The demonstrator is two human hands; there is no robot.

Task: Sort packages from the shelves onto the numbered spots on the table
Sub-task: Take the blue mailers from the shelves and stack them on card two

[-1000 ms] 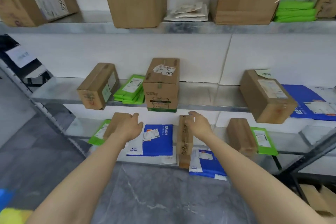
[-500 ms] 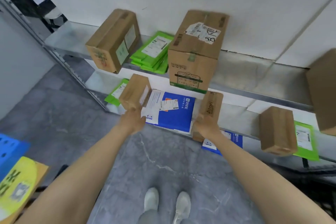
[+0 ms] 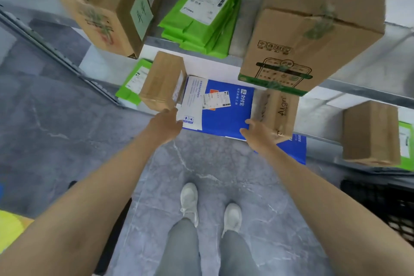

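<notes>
Upper shelf point(image 3: 192, 42): a large printed carton point(image 3: 313, 36) overhangs the front edge and hides the far end of the Align-printed box point(image 3: 277, 112) below it. A labelled carton point(image 3: 112, 6) overhangs at the left, with a stack of green mailers point(image 3: 201, 13) between the two.

Lower shelf point(image 3: 318, 123): a blue mailer point(image 3: 221, 110) lies flat between the small brown box point(image 3: 162, 80) and the Align-printed box, touching both. A plain brown box point(image 3: 369, 132) stands apart to the right. A single green mailer point(image 3: 134, 80) lies partly under the small brown box.

The right hand point(image 3: 257, 134) grips the near corner of the Align-printed box, thumb against its left side. The left hand point(image 3: 165, 123) touches the near end of the small brown box; its fingers are hidden, so the grip cannot be told.
</notes>
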